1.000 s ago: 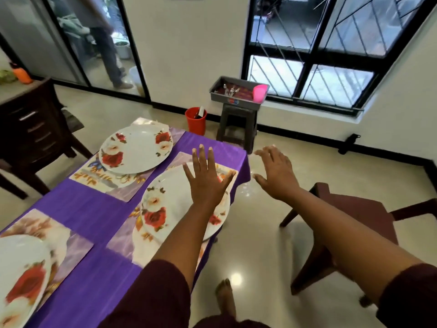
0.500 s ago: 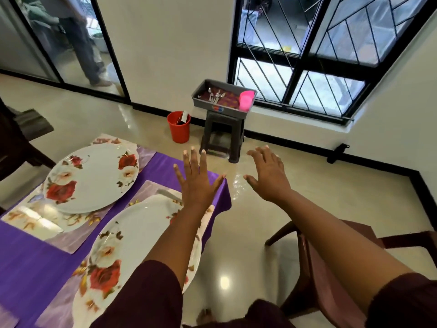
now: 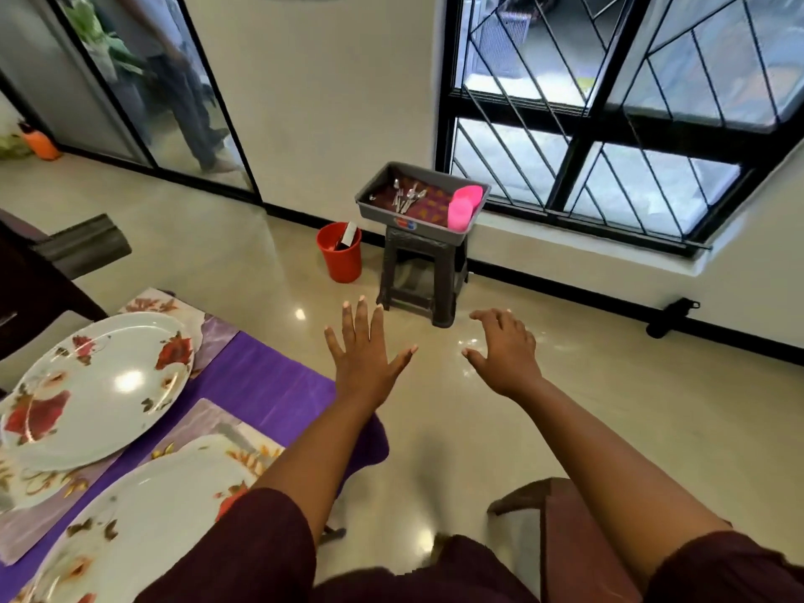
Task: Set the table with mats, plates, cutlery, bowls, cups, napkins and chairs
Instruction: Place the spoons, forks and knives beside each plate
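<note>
Shiny floor tiles are stretching from the purple tabletop (image 3: 269,385) to a dark stool (image 3: 420,272) under the window. On the stool a gray tray (image 3: 417,217) is holding the cutlery (image 3: 407,198) and pink cups (image 3: 463,206). Both hands are reaching toward the stool with nothing in them: the left hand (image 3: 365,354) is spreading its fingers flat, and the right hand (image 3: 504,354) is hanging loose. The forks and spoons look hard, thin and slippery, so pinching them by the handles seems best. The cups look light and easy to hold around the sides. Beside the stool a red bucket (image 3: 340,254) is sitting. Near the person's legs a brown chair (image 3: 565,528) may be blocking the way. Two flowery plates (image 3: 100,385) are lying on mats (image 3: 209,332).
</note>
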{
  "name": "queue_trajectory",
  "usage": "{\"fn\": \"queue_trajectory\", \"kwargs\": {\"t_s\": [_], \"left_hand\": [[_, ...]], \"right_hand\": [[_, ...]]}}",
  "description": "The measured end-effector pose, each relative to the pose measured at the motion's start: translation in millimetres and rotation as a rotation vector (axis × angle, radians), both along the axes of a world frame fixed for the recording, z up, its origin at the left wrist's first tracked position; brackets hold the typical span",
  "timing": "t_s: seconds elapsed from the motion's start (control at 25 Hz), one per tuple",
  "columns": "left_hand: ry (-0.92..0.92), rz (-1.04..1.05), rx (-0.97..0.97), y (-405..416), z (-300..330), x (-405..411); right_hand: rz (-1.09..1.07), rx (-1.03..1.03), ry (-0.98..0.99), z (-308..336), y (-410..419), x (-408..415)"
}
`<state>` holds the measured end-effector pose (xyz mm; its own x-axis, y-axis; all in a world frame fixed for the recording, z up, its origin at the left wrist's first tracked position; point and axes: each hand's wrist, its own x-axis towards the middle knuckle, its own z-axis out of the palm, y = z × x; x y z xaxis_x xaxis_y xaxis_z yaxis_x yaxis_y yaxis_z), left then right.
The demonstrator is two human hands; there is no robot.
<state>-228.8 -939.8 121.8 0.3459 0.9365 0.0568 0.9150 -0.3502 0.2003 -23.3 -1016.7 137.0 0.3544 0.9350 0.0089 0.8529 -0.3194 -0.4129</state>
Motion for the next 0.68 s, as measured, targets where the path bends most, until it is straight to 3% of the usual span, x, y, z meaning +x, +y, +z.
{"fn": "queue_trajectory", "kwargs": {"t_s": [0.28, 0.56, 0.68], "left_hand": [[-0.025, 0.039, -0.009, 53, 10, 75], [-0.06, 0.093, -0.128, 116, -27, 125], [-0.085, 0.148, -0.156, 188, -46, 149]], "right_hand": [[0.018, -0.035, 0.036, -2, 55, 87], [0.071, -0.083, 0.117, -30, 118, 124], [0.128, -0.111, 0.117, -41, 192, 145]]}}
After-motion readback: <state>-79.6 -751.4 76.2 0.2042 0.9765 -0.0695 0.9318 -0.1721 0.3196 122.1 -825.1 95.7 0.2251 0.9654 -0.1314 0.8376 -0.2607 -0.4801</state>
